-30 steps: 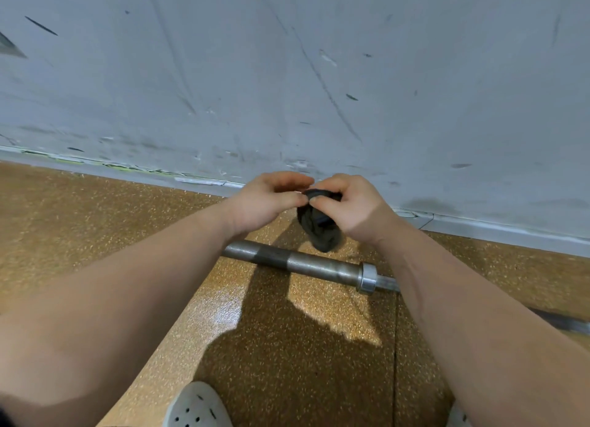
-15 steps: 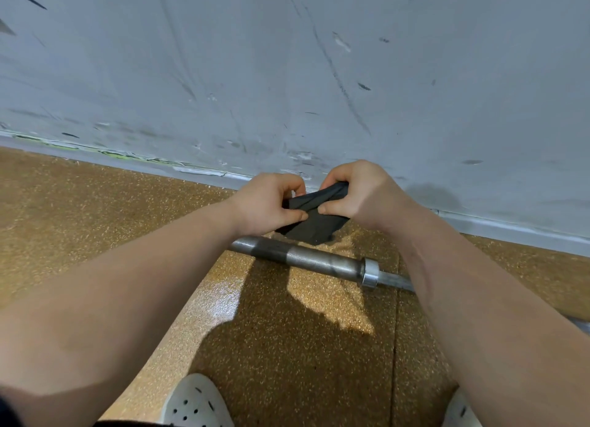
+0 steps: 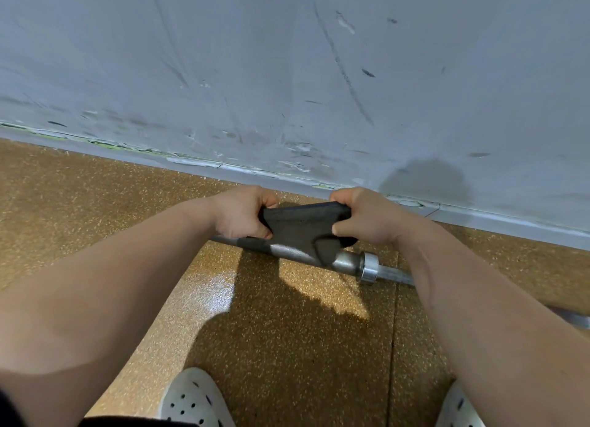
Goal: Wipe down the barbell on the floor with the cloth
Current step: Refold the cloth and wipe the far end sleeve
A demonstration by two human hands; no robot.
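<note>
A steel barbell [image 3: 348, 262] lies on the speckled floor close to the wall, its thick sleeve ending at a shiny collar [image 3: 369, 268], with the thinner shaft running right under my forearm. A dark grey cloth [image 3: 303, 227] is stretched between both hands just over the sleeve, its lower flap hanging against the metal. My left hand [image 3: 242, 214] grips the cloth's left end. My right hand [image 3: 364, 217] grips the right end. The sleeve's left part is hidden behind the cloth and my left hand.
A scuffed grey wall [image 3: 287, 75] with a baseboard [image 3: 510, 225] runs right behind the barbell. The brown speckled floor [image 3: 287, 346] extends toward me, with my white perforated shoes [image 3: 194, 401] at the bottom edge. A floor seam [image 3: 393, 346] runs toward me near the collar.
My hands have pulled apart and lowered, spreading the bunched cloth out flat down onto the barbell sleeve.
</note>
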